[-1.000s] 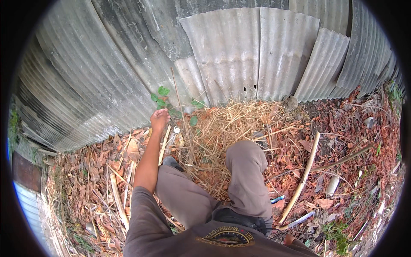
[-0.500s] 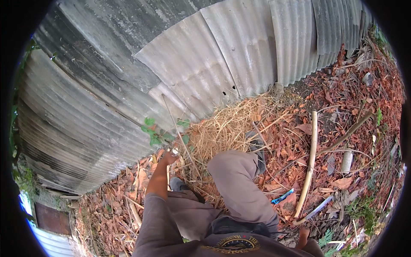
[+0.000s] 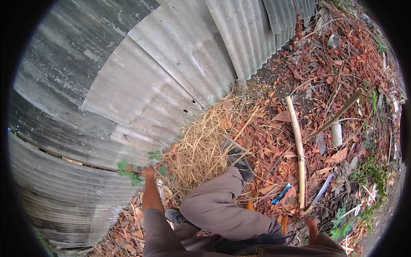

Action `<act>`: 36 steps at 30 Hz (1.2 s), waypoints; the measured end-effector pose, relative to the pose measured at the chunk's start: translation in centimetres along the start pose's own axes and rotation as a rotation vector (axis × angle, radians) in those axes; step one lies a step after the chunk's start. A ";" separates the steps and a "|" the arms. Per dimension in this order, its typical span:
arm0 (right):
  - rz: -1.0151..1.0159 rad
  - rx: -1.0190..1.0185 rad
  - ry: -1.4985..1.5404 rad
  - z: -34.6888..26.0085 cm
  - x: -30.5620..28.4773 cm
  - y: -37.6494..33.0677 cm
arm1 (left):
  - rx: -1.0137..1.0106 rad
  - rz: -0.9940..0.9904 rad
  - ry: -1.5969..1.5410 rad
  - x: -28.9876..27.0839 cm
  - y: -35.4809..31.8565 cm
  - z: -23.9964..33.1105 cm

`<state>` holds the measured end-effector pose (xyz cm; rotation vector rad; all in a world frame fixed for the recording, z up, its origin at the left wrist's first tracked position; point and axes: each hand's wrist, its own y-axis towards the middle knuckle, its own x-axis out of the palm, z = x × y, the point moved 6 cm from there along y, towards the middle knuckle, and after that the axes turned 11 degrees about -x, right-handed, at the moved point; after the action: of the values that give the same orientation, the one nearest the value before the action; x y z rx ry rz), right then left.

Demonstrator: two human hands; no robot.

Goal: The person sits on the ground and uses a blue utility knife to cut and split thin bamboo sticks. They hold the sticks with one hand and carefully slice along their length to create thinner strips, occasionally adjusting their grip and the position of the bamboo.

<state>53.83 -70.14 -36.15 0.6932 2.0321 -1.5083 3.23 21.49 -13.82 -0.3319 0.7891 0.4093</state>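
My left hand [image 3: 148, 172] reaches to the foot of the metal wall, among the green leaves [image 3: 128, 172] of a small plant and beside a thin dry stick [image 3: 136, 148]. Its fingers look curled, but what they hold, if anything, is hidden. Just below it shows something pale and crumpled [image 3: 159, 183]. My right hand [image 3: 313, 223] is low at the right, close to the ground, its fingers too small to read. Above that hand lies a long blade [image 3: 322, 192] with a bent wooden handle [image 3: 306, 210], apart from the fingers.
Dry straw [image 3: 199, 150] is heaped against the corrugated metal wall [image 3: 171, 55]. At my right lie a peeled pole [image 3: 296, 150], a darker branch [image 3: 336, 119], a slim blue object [image 3: 281, 194] and a pale cylindrical piece [image 3: 336, 135], among brown leaves. My bent knee and shoe [image 3: 243, 169] adjoin the straw.
The view has swung, shifting the wall and ground leftward. My left hand has moved from beside the pale crumpled thing to the plant leaves at the wall. My right hand stays low near the handle.
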 end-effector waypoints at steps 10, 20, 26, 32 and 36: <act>0.279 -0.006 0.174 0.5 0.1 1.3 | 0.327 0.035 0.225 -2.2 -1.9 4.2; 0.042 0.139 0.405 -6.3 7.6 -0.2 | 0.306 -0.183 -0.192 -20.6 -14.9 11.7; 0.086 0.383 0.374 -7.3 4.1 -0.3 | 0.362 -0.144 -0.283 -26.9 -18.8 14.7; 0.237 0.516 0.258 -7.5 0.6 -0.7 | 0.368 -0.082 -0.387 -30.4 -19.7 12.6; 0.214 0.473 0.188 -10.6 -0.1 -0.7 | 0.291 -0.094 -0.515 -29.3 -18.1 11.0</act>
<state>52.42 -60.14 -32.93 1.2350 1.6628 -1.8659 -0.09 3.79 17.51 0.0145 0.3188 0.2678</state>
